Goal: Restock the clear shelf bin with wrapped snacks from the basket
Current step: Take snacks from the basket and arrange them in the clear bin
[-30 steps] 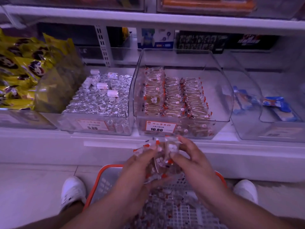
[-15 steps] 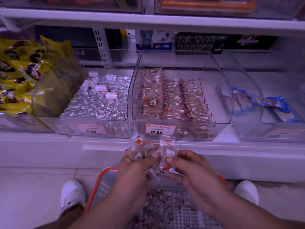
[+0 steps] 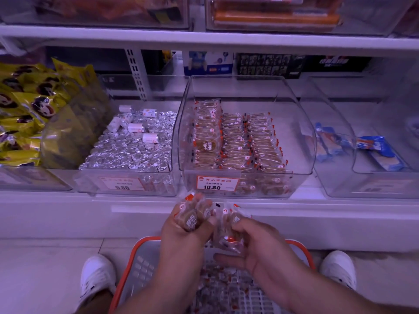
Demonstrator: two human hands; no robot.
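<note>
— Above the front rim of the basket, both hands are now working higher than a second ago; they are rising toward the shelf edge.

— Are they holding something?

— Yes. The left hand is gripping a small stack of wrapped snacks, fingers curled round it. The right hand is pinching a second bunch of wrapped snacks between thumb and fingers. Half a second ago the two bunches were pressed together; now they are separating a little, and the left one is leading.

— So what is this meaning for the task?

— I am thinking the sorting in the hands is finishing and the placing is beginning. The clear shelf bin is standing just behind the hands, with the price label at its front wall. Three rows are already lying inside, toward its left side; the right part of its floor is showing bare.

— And more stock?

— Many loose packets are lying on the basket floor, between two white shoes.

— What is around?

— A white shelf is carrying a row of clear bins: silver foil sweets to the left, yellow bags at the far left corner, blue packets to the right. Another shelf is hanging above. The floor is pale tile.
</note>
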